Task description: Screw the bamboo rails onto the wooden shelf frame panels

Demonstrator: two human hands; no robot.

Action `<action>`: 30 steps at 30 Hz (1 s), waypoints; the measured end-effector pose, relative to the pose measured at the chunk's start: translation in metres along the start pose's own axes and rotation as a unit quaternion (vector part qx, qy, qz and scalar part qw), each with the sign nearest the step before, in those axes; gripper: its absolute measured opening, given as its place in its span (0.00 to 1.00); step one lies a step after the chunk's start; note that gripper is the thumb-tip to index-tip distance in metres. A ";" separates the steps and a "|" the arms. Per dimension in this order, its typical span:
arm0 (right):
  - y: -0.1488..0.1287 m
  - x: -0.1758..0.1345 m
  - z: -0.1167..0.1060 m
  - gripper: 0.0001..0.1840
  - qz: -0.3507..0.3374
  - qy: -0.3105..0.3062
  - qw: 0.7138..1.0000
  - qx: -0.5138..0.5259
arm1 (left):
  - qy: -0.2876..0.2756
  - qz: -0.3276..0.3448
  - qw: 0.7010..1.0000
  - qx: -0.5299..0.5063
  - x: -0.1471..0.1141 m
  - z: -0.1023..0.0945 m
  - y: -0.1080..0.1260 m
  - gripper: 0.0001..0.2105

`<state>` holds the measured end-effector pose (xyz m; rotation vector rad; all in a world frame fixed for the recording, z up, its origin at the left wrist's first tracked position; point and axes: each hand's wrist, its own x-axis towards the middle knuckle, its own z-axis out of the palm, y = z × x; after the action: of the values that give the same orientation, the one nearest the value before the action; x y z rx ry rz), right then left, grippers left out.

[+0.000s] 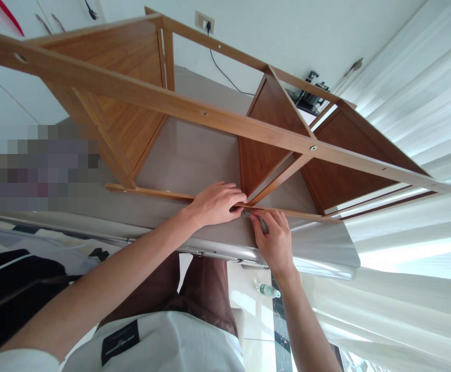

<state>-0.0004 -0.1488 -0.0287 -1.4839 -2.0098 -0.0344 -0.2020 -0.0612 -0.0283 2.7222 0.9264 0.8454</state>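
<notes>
Rack point(248, 127) mid-frame on the surface point(198, 150), three panels point(271, 108) already set between rails point(132, 91), some holes point(204, 112) apparently unfilled; at centre, left hand point(217, 204) curled around near rail point(155, 193), right hand point(275, 237) pinching small grey piece point(247, 212), joint there seemingly unfinished.

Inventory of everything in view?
table: 1, grey, centre
wooden frame: 1, brown, on table
small piece: 1, greyish, at near rail, unclear
socket: 1, beige, top
cords: 2, black, at socket, top left
device: 1, black, beyond frame
bottle: 1, clear, on floor
curtain: count unclear, white, right
strip: 1, red, top left
bundle: 1, black, lower left, unclear
shirt: 1, white, bottom
trousers: 1, brown, bottom
left hand: 1, bare, on rail
right hand: 1, bare, by rail
</notes>
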 end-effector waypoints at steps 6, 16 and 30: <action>0.003 -0.003 0.005 0.07 0.016 0.000 1.000 0.016 | -0.004 -0.003 1.000 -0.003 0.001 0.001 0.000 0.05; 0.006 -0.002 0.004 0.08 -0.006 -0.027 0.999 0.025 | 0.000 -0.005 1.000 -0.005 0.000 0.001 0.000 0.05; 0.002 -0.001 -0.002 0.12 -0.052 -0.032 0.996 -0.063 | 0.006 -0.004 1.000 -0.005 0.000 0.000 0.001 0.04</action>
<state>0.0020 -0.1499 -0.0283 -1.4717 -2.1710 -0.1617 -0.2013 -0.0616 -0.0281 2.7053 0.9315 0.8634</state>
